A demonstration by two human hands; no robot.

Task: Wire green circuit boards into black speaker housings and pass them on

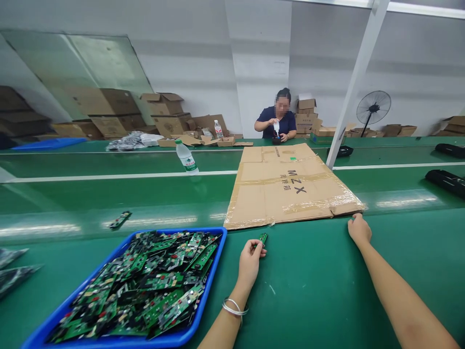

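My left hand (250, 259) is closed on a small green circuit board (263, 238), held just above the green table between the blue tray and the cardboard. My right hand (359, 229) rests with curled fingers at the near right corner of a flattened cardboard sheet (286, 186); whether it grips the edge I cannot tell. A blue tray (218, 252) heaped with several green circuit boards sits at my lower left.
A lone circuit board (120, 219) lies left of the tray's far side. A water bottle (186, 157) stands mid-table. A person (276, 118) sits across, handling a small white bottle. Cartons are stacked along the far wall, a fan (373, 107) at right, black items (446, 182) on the right.
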